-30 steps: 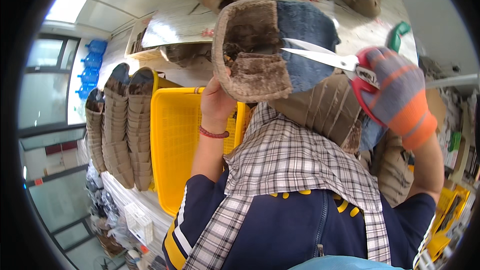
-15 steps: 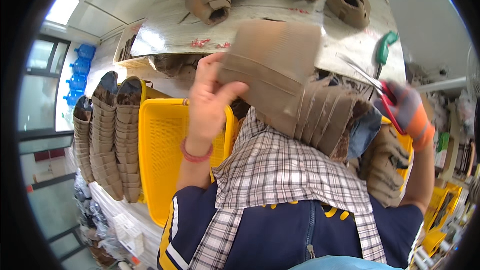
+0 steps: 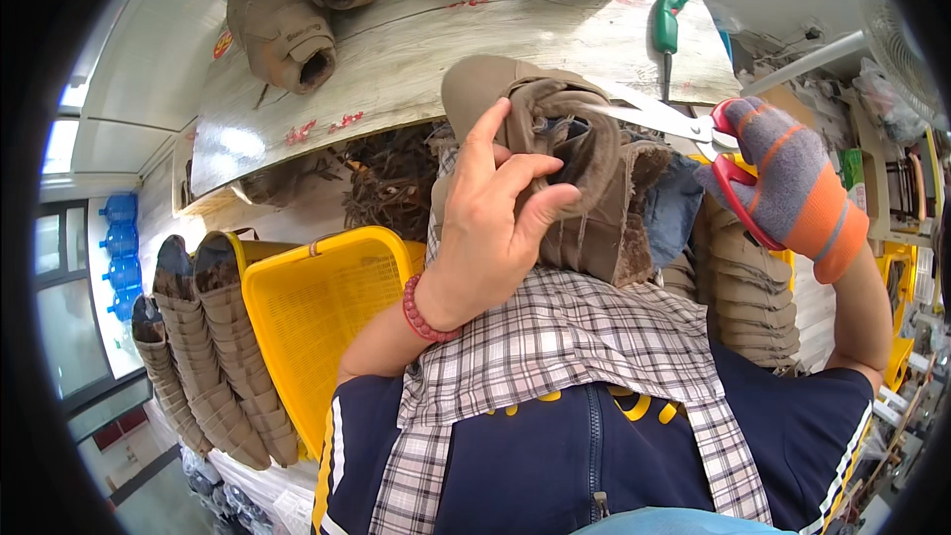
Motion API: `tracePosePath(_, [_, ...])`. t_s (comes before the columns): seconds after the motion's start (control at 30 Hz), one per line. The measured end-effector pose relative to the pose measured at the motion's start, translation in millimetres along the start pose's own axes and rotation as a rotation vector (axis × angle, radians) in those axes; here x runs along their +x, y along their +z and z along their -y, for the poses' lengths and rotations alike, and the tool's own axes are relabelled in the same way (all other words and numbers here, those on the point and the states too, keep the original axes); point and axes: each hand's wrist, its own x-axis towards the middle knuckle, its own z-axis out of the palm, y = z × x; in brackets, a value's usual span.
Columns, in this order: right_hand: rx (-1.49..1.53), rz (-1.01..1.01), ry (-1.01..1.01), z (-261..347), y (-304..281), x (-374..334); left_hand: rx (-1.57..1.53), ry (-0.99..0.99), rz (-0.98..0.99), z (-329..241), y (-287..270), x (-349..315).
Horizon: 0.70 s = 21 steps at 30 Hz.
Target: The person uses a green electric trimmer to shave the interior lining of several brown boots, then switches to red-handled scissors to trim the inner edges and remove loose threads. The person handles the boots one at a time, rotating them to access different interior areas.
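My bare left hand (image 3: 485, 233), wearing a red bead bracelet, grips a brown shoe upper (image 3: 477, 89) above my lap, thumb and fingers at its bunched opening. Loose threads hang at that opening. A grey and orange glove covers my right hand (image 3: 797, 173), which is closed around red-handled scissors (image 3: 686, 123). Their blades are parted and point left, with the tips at the upper's opening. Whether they touch the fabric I cannot tell. Beneath the held piece, a stack of nested brown uppers (image 3: 604, 243) rests on my checked apron (image 3: 555, 327).
Several brown uppers (image 3: 287, 40) and a green-handled tool (image 3: 671, 20) lie on the worktable (image 3: 416, 40). Left of me are a yellow basket (image 3: 322, 297) and long nested stacks of uppers (image 3: 213, 347). Another stack (image 3: 748, 307) stands to the right. Dark scraps (image 3: 391, 188) pile below the table edge.
The upper in my left hand has turned from a flat, blurred panel to showing its toe and opening. The scissors have swung left to it. My view has shifted to the right.
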Motion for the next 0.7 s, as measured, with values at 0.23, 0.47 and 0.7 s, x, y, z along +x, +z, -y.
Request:
tracePosePath(0.23, [-0.184,0.213,-0.086,24.5,-9.5,22.9,-0.249,-0.171,-0.154,6.0,4.2,-6.1])
tracePosePath(0.47, [-0.315,0.341,-0.004,30.1,-17.1,10.3,-0.459,-0.339,-0.242,26.0,23.7,-0.4])
tracePosePath(0.7, [-0.312,0.551,0.243,43.5,-24.5,10.7,-0.666,-0.354,-0.247,16.6,25.9,1.3])
